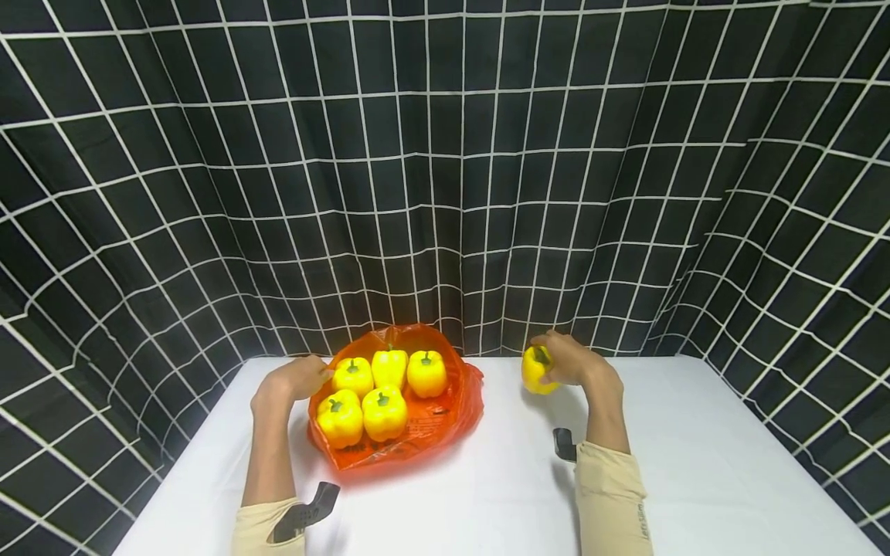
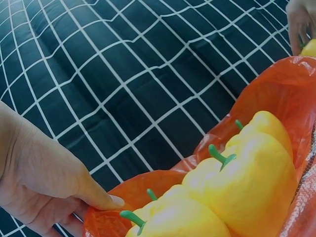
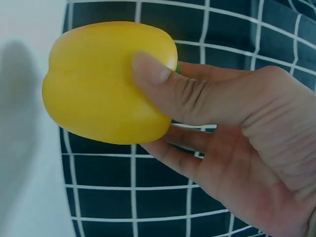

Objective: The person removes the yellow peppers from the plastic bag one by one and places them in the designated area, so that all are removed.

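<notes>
Head: held pepper (image 1: 533,377) upright, stem (image 1: 542,356) toward right hand (image 1: 575,363).

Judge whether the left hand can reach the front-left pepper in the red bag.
Probably yes: the red bag lies open, leaving the front-left pepper uncovered near the left hand, though that hand pinches the rim and may need freeing.
</notes>
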Tool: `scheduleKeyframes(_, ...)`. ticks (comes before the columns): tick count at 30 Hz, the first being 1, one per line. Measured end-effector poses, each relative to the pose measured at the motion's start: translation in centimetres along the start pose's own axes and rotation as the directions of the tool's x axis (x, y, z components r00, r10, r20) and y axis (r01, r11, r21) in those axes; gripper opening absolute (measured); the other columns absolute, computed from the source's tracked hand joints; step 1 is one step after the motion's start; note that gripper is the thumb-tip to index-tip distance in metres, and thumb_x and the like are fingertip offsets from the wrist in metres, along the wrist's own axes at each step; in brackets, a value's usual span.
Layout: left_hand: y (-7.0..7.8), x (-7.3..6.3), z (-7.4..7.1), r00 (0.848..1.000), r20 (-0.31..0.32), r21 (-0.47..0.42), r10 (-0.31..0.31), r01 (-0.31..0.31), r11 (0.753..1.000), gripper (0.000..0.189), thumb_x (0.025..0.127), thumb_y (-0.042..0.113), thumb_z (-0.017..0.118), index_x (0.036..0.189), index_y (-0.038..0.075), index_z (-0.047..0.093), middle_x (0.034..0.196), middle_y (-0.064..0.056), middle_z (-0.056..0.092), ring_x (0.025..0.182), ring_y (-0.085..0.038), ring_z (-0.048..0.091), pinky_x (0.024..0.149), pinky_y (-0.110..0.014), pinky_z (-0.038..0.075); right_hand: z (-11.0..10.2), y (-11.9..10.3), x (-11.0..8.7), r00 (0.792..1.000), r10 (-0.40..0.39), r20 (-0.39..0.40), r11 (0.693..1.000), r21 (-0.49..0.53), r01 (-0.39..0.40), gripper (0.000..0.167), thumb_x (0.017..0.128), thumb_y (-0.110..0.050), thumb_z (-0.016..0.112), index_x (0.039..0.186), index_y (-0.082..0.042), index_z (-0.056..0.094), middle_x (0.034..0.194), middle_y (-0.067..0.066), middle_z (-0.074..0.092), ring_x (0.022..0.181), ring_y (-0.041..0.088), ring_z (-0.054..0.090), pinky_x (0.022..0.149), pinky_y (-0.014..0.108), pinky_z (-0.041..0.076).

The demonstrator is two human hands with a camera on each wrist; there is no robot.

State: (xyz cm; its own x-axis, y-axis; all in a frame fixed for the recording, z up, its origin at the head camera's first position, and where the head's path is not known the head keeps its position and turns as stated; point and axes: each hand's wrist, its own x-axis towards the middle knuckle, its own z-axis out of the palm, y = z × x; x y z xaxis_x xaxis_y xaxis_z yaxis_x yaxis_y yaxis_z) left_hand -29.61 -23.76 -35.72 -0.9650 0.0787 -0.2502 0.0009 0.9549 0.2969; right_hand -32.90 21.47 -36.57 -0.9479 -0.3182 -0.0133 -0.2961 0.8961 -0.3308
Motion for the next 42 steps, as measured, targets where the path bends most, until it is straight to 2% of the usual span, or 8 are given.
scheduleKeyframes(4,0.1,0.0,-0.2,1.0,0.005,-0.011,-0.007,0.007,1.0,0.034,0.107,0.023,0.053,0.124,-0.002,0.069,0.109,-0.014,0.072,0.094,-0.026,0.065,0.102,-0.058,0.057,0.7,0.7,0.6,0.998,0.039,0.042,0.999,0.016,-0.04,0.071,0.077,0.003,0.086,0.143,-0.001,0.06,0.133,0.018,0.064,0.114,0.033,0.059,0.111,0.059,0.051)
scheduleKeyframes(9,-0.1,0.2,-0.1,1.0,0.01,-0.018,-0.005,0.005,1.0,0.033,0.107,0.023,0.054,0.124,-0.001,0.069,0.109,-0.013,0.072,0.095,-0.025,0.064,0.102,-0.057,0.057,1.3,1.1,1.0,0.99,0.089,0.105,0.996,-0.002,-0.09,0.074,0.078,0.001,0.087,0.146,-0.006,0.059,0.145,0.019,0.059,0.127,0.037,0.057,0.118,0.063,0.043)
scheduleKeyframes(15,-0.2,0.2,0.0,1.0,0.006,-0.011,0.005,-0.004,1.0,0.032,0.106,0.023,0.054,0.122,0.0,0.069,0.108,-0.012,0.072,0.094,-0.025,0.064,0.101,-0.055,0.057,1.5,0.9,0.8,0.983,0.132,0.125,0.99,0.026,-0.136,0.08,0.077,0.002,0.086,0.15,-0.01,0.055,0.153,0.021,0.054,0.136,0.042,0.053,0.117,0.068,0.04)
scheduleKeyframes(20,-0.1,0.1,-0.1,1.0,0.006,-0.015,0.005,-0.005,1.0,0.033,0.107,0.023,0.054,0.123,-0.001,0.069,0.109,-0.013,0.072,0.095,-0.025,0.064,0.102,-0.056,0.057,1.3,0.9,0.7,0.986,0.117,0.12,0.992,0.03,-0.121,0.082,0.078,-0.001,0.086,0.152,-0.009,0.053,0.156,0.023,0.051,0.138,0.043,0.051,0.117,0.068,0.04)
scheduleKeyframes(28,-0.3,0.0,-0.2,1.0,0.012,-0.001,0.017,-0.017,1.0,0.033,0.107,0.023,0.053,0.122,-0.002,0.069,0.106,-0.013,0.071,0.093,-0.026,0.063,0.103,-0.056,0.056,1.1,0.8,0.6,0.989,0.084,0.124,0.996,0.024,-0.088,0.072,0.079,0.0,0.084,0.146,-0.007,0.058,0.15,0.022,0.056,0.138,0.043,0.052,0.118,0.067,0.04)
scheduleKeyframes(33,-0.2,0.1,-0.3,0.999,0.008,-0.001,0.038,-0.038,0.999,0.033,0.107,0.022,0.053,0.123,-0.002,0.069,0.108,-0.014,0.072,0.095,-0.026,0.064,0.103,-0.056,0.056,1.1,0.9,0.6,0.988,0.093,0.124,0.995,0.023,-0.096,0.072,0.08,-0.001,0.084,0.146,-0.007,0.058,0.15,0.022,0.056,0.138,0.043,0.052,0.117,0.067,0.04)
scheduleKeyframes(42,-0.4,0.1,-0.2,1.0,0.018,-0.014,0.022,-0.022,1.0,0.034,0.107,0.023,0.053,0.125,-0.001,0.068,0.102,-0.011,0.069,0.093,-0.025,0.062,0.102,-0.054,0.057,0.8,0.4,0.2,0.982,0.125,0.141,0.991,0.039,-0.132,0.079,0.082,-0.005,0.083,0.153,-0.009,0.051,0.158,0.023,0.048,0.143,0.044,0.047,0.118,0.069,0.038)
